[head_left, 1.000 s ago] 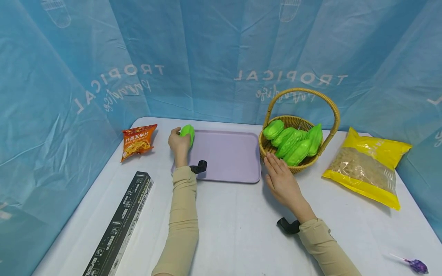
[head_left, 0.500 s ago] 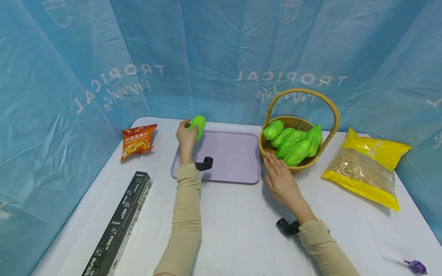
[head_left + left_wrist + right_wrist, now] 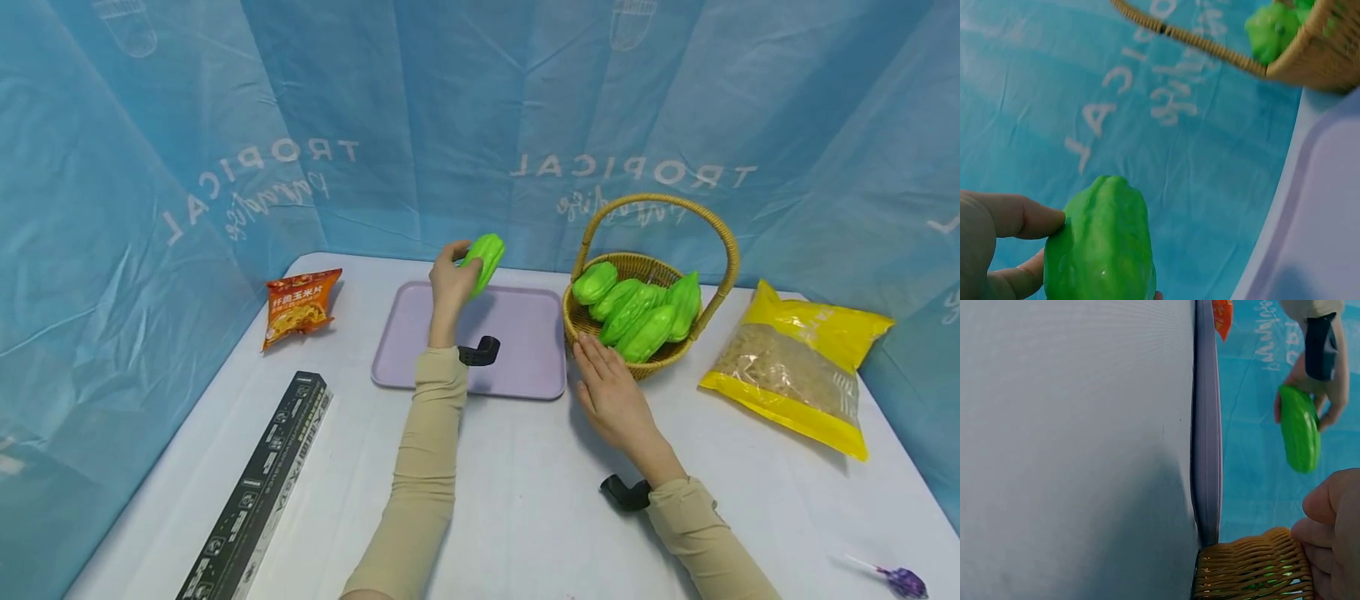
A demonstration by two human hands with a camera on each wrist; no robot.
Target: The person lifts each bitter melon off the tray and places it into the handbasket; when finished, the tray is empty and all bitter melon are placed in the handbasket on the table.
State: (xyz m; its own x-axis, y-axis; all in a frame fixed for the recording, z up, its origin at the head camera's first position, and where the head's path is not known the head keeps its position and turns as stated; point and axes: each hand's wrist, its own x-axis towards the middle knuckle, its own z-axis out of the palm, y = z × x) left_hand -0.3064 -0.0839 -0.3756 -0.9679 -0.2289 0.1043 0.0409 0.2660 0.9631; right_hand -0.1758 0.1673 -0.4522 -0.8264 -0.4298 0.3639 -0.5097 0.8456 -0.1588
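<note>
In the head view, my left hand [image 3: 452, 282] pinches a bright green ribbed gourd [image 3: 486, 260] above the lilac tray [image 3: 525, 354]. The left wrist view shows the gourd [image 3: 1100, 244] tilted upright, thumb and fingertips on its sides. My right hand [image 3: 617, 400] lies with fingers straight against the near left side of a wicker basket [image 3: 667, 359] with a tall handle. Several matching gourds [image 3: 630, 312] fill that basket. In the right wrist view, my right fingers [image 3: 1313, 531] touch the basket's woven wall [image 3: 1254, 562].
An orange snack bag [image 3: 298, 308] lies left of the tray. A long black box [image 3: 258, 483] lies at the left edge. On the right are a yellow-ended clear bag [image 3: 795, 367] and a purple lollipop [image 3: 905, 582]. A blue curtain [image 3: 465, 150] hangs behind the table.
My left hand has lifted the gourd from the tray's far left corner area and carried it right, over the tray's middle. My right hand has stayed at the basket.
</note>
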